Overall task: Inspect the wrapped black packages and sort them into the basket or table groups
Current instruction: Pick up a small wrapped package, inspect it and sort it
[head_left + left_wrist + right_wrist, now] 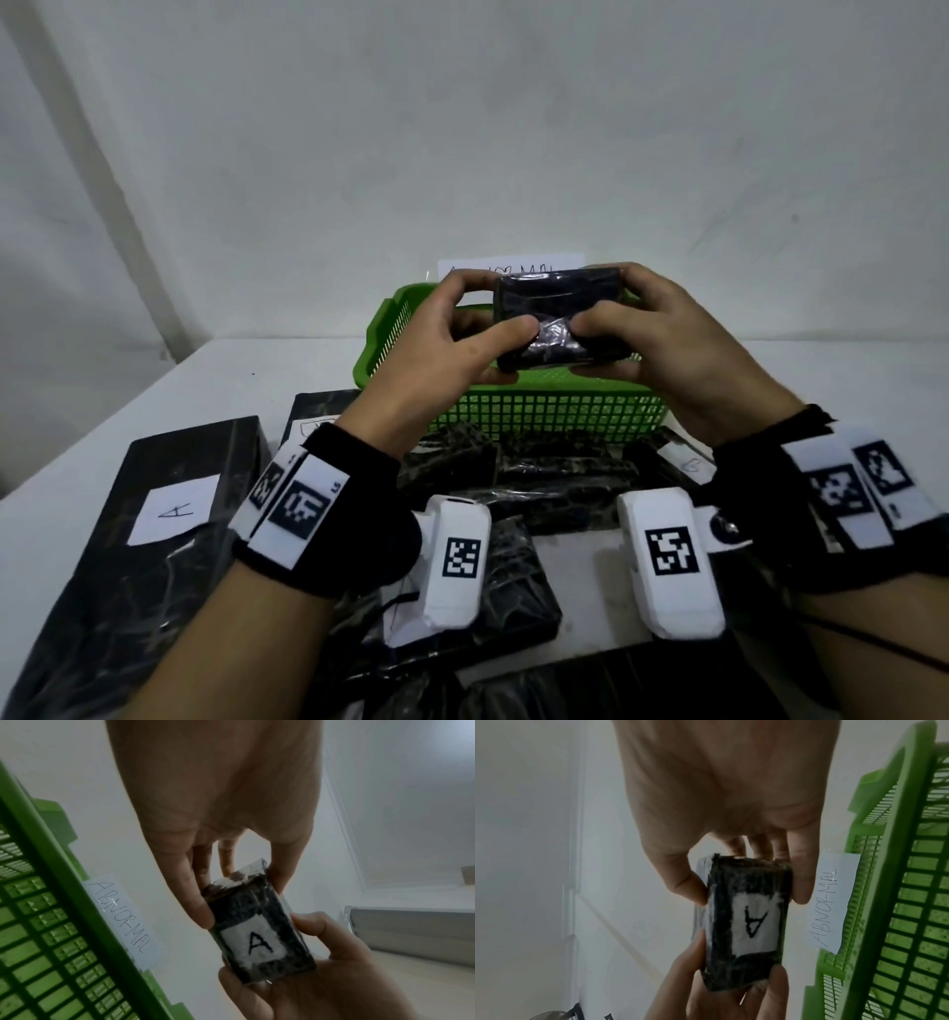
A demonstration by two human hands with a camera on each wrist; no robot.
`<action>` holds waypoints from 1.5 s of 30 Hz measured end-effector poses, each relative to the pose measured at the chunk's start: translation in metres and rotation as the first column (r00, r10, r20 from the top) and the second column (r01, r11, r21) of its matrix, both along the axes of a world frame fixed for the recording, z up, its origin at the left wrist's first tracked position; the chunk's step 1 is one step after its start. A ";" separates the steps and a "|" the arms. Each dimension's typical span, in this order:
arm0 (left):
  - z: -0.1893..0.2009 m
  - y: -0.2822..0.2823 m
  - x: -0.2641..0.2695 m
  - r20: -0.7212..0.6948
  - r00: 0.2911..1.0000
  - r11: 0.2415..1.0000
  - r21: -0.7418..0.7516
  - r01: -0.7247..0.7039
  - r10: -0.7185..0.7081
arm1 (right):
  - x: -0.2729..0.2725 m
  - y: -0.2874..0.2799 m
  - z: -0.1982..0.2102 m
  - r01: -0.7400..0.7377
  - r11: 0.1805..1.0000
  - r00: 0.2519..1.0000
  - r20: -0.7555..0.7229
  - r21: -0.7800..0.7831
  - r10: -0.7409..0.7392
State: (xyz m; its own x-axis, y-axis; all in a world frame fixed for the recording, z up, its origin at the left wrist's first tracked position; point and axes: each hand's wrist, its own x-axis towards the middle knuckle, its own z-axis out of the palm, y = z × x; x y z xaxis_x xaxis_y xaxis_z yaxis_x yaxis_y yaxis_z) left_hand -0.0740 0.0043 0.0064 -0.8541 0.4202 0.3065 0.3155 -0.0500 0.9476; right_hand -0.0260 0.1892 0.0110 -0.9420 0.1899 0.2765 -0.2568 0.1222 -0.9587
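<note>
Both hands hold one small black wrapped package up in the air above the green basket. My left hand grips its left end between thumb and fingers, and my right hand grips the right end the same way. In the left wrist view the package carries a white label marked "A" on its far face. The right wrist view gives the same label on the package. The wrap looks crinkled on the near face. Whether the basket holds anything is hidden by the hands.
A paper sign reading "ABNORMAL" sits on the wall behind the basket. On the white table, a large black package labelled "A" lies at the left. Several more wrapped packages are heaped between the basket and my wrists.
</note>
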 end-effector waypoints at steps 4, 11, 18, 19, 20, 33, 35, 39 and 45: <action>0.000 0.003 0.004 -0.043 0.999 1.000 -0.024 -0.002 0.001 | 0.001 -0.001 -0.001 0.038 0.999 0.998 -0.050 0.012 -0.037; 0.000 -0.002 0.000 -0.222 0.975 0.992 -0.122 -0.046 0.018 | 0.004 0.002 0.000 -0.061 0.987 0.998 -0.002 0.152 0.062; 0.003 -0.005 0.004 -0.318 0.944 0.973 -0.232 0.011 -0.087 | 0.005 -0.001 0.002 -0.036 0.994 0.997 0.064 -0.101 0.043; 0.005 -0.006 0.007 -0.317 0.944 0.967 -0.253 0.013 -0.096 | 0.004 -0.002 0.000 -0.024 0.994 0.998 0.053 -0.106 0.030; 0.006 -0.007 0.009 -0.288 0.952 0.969 -0.244 0.032 -0.104 | 0.002 -0.003 -0.002 -0.018 0.994 0.999 0.038 -0.107 0.022; -0.001 -0.001 0.000 -0.117 0.991 0.993 -0.093 -0.076 0.065 | -0.002 -0.009 -0.012 0.151 0.975 0.956 -0.276 0.161 -0.102; 0.002 -0.003 0.001 -0.025 0.999 0.994 -0.103 -0.046 0.044 | 0.001 -0.008 -0.012 0.089 0.969 0.952 -0.306 0.231 -0.014; 0.004 -0.003 0.000 0.035 0.998 0.998 -0.010 -0.057 0.057 | 0.006 -0.007 -0.014 -0.063 0.953 0.973 -0.196 0.297 0.125; -0.001 -0.002 -0.004 -0.099 0.993 0.998 -0.011 -0.064 0.062 | 0.005 -0.006 -0.008 -0.108 0.994 0.994 0.010 0.013 0.108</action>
